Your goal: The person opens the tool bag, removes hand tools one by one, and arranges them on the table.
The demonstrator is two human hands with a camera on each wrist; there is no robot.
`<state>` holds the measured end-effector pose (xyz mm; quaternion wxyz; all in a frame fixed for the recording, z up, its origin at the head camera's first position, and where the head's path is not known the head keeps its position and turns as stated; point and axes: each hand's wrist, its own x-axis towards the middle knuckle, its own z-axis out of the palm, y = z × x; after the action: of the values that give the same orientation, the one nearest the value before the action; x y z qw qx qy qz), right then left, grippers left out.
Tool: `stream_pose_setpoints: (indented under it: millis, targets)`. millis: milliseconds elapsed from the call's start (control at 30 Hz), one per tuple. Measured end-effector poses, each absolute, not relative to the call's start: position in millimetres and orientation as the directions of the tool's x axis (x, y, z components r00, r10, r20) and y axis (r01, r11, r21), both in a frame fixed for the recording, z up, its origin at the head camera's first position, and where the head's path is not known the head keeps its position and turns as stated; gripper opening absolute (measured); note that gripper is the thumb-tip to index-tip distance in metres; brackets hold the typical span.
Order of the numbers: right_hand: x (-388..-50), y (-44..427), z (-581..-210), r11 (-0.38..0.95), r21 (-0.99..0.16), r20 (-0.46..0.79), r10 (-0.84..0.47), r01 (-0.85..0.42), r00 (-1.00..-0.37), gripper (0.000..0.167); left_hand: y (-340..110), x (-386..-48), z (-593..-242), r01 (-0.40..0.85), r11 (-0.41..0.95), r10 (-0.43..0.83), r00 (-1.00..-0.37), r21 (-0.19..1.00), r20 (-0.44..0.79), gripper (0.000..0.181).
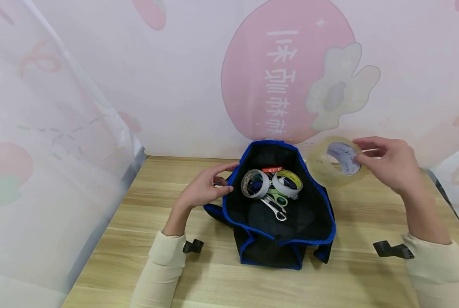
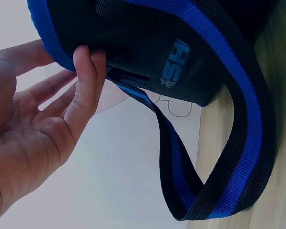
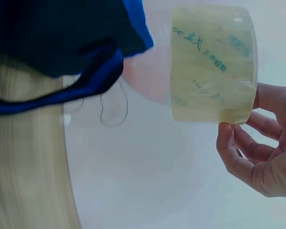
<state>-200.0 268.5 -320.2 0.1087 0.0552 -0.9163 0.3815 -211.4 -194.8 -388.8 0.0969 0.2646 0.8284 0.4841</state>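
A black tool bag [image 1: 279,233] with blue edging stands wide-mouthed on the table. My left hand [image 1: 204,186] holds its left rim, fingers and thumb on either side of the edge; the left wrist view shows this hand [image 2: 47,105] beside the bag's printed side. Off the bag's right rim, my right hand [image 1: 391,160] pinches a wide roll of clear packing tape [image 1: 319,164] by its edge, raised above the table. In the right wrist view, the tape roll [image 3: 212,67] shows its faintly printed outer face, with thumb and fingers at its lower right.
Inside the bag lie two smaller tape rolls, one grey-white [image 1: 261,188] and one with a yellow core [image 1: 296,182], plus scissors [image 1: 280,215], a green-handled tool [image 1: 278,198] and a red item [image 1: 271,170]. A black-and-blue strap [image 2: 255,119] loops beside the bag. Behind the wooden table [image 1: 137,222] hangs a printed sheet [image 1: 183,85].
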Motion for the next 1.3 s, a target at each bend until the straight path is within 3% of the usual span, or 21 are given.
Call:
stream_pose_setpoints:
  millis: [633, 1300]
  targets:
    - [-211, 318, -370, 0.633, -0.773, 0.019, 0.088, 0.041, -0.996, 0.053, -194, -212, -389, 0.356, 0.381, 0.543, -0.833, 0.853, 0.105, 0.07]
    - [-229, 336, -422, 0.652, -0.756, 0.007, 0.092, 0.055, -0.996, 0.046, -195, -212, -388, 0.378, 0.366, 0.561, -0.819, 0.85, 0.123, 0.071]
